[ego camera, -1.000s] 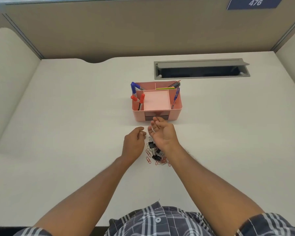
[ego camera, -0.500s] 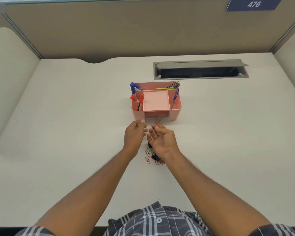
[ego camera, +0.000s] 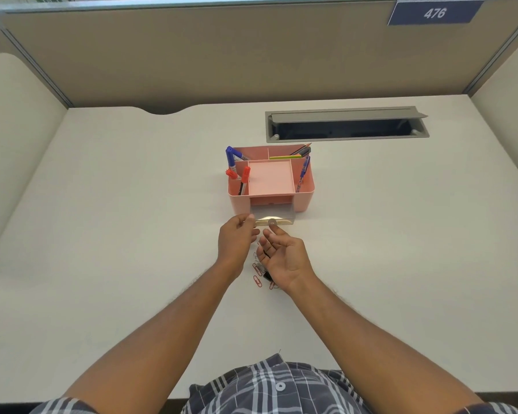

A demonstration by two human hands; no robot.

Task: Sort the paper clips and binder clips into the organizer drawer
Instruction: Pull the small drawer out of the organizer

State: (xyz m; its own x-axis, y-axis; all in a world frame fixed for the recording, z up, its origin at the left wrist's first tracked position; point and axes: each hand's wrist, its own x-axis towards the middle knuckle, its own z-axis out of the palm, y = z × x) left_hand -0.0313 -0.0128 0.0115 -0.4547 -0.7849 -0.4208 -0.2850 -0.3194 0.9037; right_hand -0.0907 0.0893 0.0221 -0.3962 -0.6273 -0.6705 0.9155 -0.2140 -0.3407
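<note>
Left hand (ego camera: 237, 239) at the left front corner of the clear drawer (ego camera: 272, 216), thumb and fingers pinched narrow on that corner, drawer drawn out from the pink organizer (ego camera: 304, 198) and resting on the bench (ego camera: 117, 234); whether the pinch holds a clip as well, cannot tell; judged step: steady the open drawer, then start feeding clips in; best done by keeping the left hand's hold low on the corner so the light organizer does not slide, and by lifting clips a few at a time over the drawer's front lip rather than sweeping them

Paper clips (ego camera: 257, 279) and a black binder clip (ego camera: 266, 276) lie in a small heap on the bench just near of the drawer, partly hidden under the right hand (ego camera: 281, 258); that hand hovers palm up, fingers loosely curled and apart, holding nothing visible; it needs turning over to pick

Around: red and blue markers (ego camera: 237, 171) stand in the organizer's left slot, pencils (ego camera: 301, 151) at rear right, a blue pen (ego camera: 304, 170) on the right; grey cable hatch (ego camera: 346, 124) well beyond; nothing blocks the short path from heap to drawer except the hands themselves
</note>
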